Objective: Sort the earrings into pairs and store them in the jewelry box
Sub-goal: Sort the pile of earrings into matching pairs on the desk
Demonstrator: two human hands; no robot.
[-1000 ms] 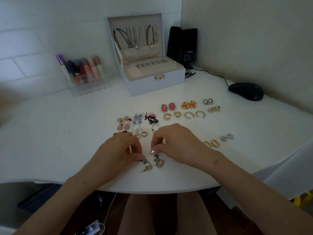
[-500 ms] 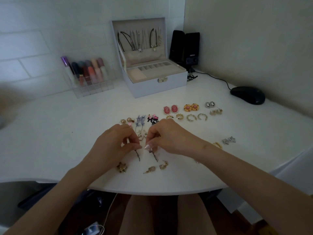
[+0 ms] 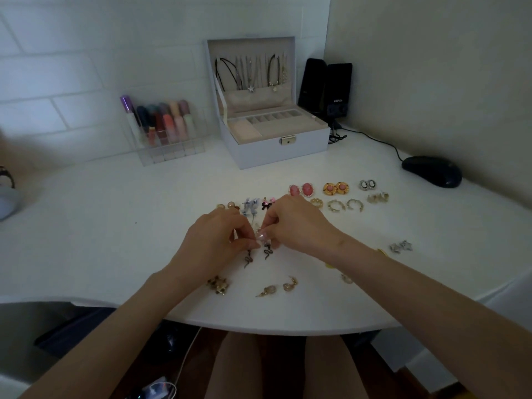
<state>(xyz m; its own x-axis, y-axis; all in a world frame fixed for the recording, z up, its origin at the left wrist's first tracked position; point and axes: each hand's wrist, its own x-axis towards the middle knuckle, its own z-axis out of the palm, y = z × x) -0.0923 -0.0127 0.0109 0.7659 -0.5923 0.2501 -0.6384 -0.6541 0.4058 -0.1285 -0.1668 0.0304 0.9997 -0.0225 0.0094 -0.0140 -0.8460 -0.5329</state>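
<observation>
In the head view, one dark twisted earring is pinched by the left hand and its twin by the right hand, low over the bench. They are best laid side by side, clear of the loose earrings, while the jewelry box stands open behind

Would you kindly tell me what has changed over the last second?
The left hand and right hand have pinched the two dark snake earrings, one each, and lifted them, drifting slightly toward the sorted pairs. This uncovered a gold cluster earring near the edge. Those pairs and the open jewelry box stayed put.
</observation>
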